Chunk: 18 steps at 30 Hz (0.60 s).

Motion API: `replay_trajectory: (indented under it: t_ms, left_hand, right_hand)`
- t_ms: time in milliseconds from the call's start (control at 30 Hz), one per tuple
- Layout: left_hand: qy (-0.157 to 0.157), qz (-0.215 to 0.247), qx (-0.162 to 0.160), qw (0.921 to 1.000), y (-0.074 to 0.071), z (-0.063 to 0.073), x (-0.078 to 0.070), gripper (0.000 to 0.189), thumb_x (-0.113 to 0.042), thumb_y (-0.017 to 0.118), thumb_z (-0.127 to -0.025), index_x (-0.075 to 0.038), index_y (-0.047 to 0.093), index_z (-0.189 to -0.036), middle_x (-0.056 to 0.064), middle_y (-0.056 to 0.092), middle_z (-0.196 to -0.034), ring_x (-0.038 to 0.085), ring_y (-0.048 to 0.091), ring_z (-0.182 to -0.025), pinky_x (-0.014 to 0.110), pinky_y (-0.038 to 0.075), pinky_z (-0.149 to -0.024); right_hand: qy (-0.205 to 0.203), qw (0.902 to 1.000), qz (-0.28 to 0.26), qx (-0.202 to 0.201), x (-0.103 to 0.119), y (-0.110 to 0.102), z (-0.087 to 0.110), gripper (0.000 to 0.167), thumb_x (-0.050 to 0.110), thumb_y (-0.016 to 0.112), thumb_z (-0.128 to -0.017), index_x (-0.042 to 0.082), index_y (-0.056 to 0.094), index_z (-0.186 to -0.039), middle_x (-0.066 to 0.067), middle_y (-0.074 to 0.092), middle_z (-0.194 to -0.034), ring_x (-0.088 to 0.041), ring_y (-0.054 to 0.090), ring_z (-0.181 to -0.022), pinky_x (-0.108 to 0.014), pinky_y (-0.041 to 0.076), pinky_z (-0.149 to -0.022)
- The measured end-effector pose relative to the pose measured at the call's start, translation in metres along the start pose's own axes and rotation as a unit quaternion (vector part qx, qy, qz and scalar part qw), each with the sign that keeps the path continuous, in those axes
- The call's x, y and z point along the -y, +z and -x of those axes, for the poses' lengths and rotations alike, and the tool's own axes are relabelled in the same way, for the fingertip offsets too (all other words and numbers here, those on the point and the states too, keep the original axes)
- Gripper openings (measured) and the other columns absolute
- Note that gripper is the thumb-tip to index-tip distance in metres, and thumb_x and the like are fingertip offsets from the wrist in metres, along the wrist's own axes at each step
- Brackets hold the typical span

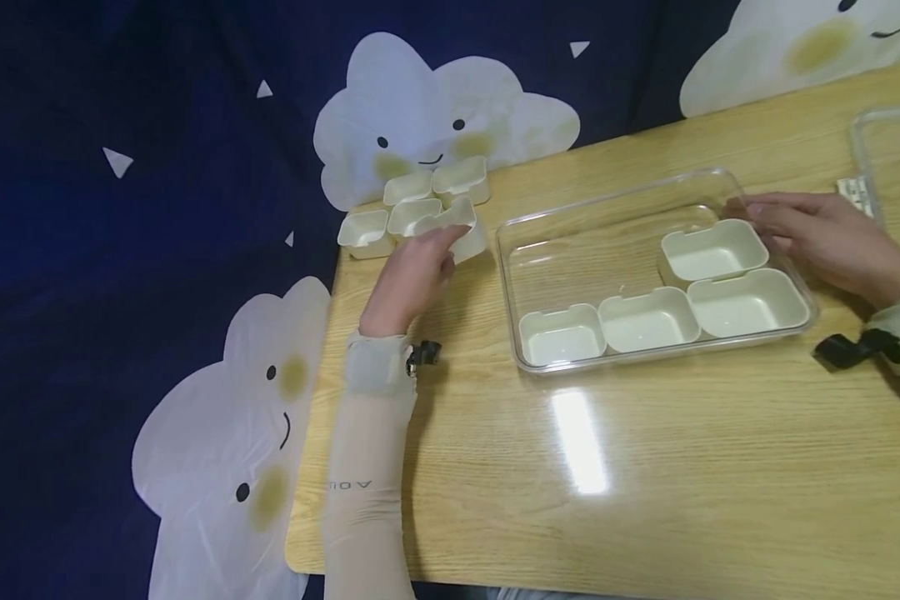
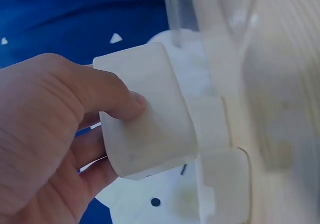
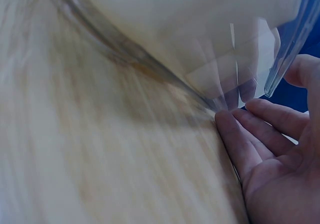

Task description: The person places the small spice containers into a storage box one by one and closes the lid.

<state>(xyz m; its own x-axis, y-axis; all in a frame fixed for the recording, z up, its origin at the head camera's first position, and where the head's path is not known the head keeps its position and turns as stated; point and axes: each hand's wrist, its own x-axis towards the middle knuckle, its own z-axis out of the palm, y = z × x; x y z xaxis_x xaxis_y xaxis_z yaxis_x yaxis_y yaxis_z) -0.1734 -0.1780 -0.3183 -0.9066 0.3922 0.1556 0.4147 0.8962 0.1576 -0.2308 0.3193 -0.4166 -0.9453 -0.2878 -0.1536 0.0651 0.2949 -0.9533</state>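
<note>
My left hand [image 1: 412,279] holds a small cream bin [image 1: 471,242] at the table's left end. In the left wrist view, the thumb presses on one face of this tilted bin [image 2: 145,139] and the fingers lie behind it. Several similar bins [image 1: 365,233] stand grouped right beside it. A clear plastic tray [image 1: 504,287] lies to the right, with a row of cream bins [image 1: 562,335] along its near side and one bin [image 1: 714,252] behind the row's right end. My right hand [image 1: 832,242] rests its nearly straight fingers against the tray's right outer wall.
Another clear, rimmed plastic piece [image 1: 862,137] lies at the far right, with a small white patterned item [image 1: 857,197] next to it. A dark blue curtain with cloud faces [image 1: 442,108] hangs along the back and left edges of the wooden table [image 1: 480,467].
</note>
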Motion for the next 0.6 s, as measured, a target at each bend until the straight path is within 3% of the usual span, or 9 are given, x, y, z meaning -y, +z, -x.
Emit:
replay_trajectory:
  t_ms: [133, 300, 500, 600]
  left_hand:
    - [-0.002, 0.004, -0.009, 1.0, -0.004, -0.005, -0.01, 0.05, 0.005, 0.051, -0.097, -0.014, 0.061, -0.142, 0.009, 0.073, -0.129, 0.026, 0.07, -0.105, 0.042, 0.057, -0.09]
    - [-0.001, 0.006, 0.007, 1.0, -0.01, -0.012, -0.025, 0.05, 0.004, 0.051, -0.099, -0.015, 0.06, -0.144, 0.008, 0.073, -0.128, 0.024, 0.069, -0.105, 0.043, 0.057, -0.09]
    - [0.036, 0.003, 0.017, 0.9992, -0.007, -0.019, -0.043, 0.052, 0.004, 0.053, -0.098, -0.019, 0.06, -0.145, 0.003, 0.071, -0.135, 0.022, 0.069, -0.113, 0.038, 0.058, -0.09]
    - [0.052, -0.003, 0.021, 0.9984, -0.005, -0.021, -0.051, 0.053, 0.004, 0.051, -0.098, -0.02, 0.059, -0.145, 0.003, 0.074, -0.127, 0.022, 0.071, -0.11, 0.037, 0.059, -0.087]
  right_hand:
    - [0.003, 0.9999, 0.014, 0.001, 0.001, -0.002, 0.002, 0.057, 0.039, 0.052, -0.108, 0.011, 0.044, -0.156, 0.034, 0.066, -0.127, 0.024, 0.059, -0.105, -0.001, 0.047, -0.083]
    - [0.011, 0.9996, 0.024, -0.005, 0.001, -0.003, 0.002, 0.059, 0.042, 0.052, -0.107, 0.012, 0.044, -0.157, 0.034, 0.065, -0.128, 0.025, 0.058, -0.105, 0.0, 0.045, -0.082]
    - [0.021, 0.9994, 0.026, 0.003, 0.001, -0.004, 0.002, 0.059, 0.044, 0.051, -0.107, 0.015, 0.042, -0.158, 0.028, 0.06, -0.142, 0.025, 0.056, -0.107, 0.0, 0.045, -0.082]
    - [0.018, 0.9995, 0.023, 0.009, 0.002, -0.003, 0.003, 0.059, 0.043, 0.05, -0.107, 0.015, 0.042, -0.158, 0.026, 0.059, -0.144, 0.025, 0.057, -0.108, -0.001, 0.046, -0.084]
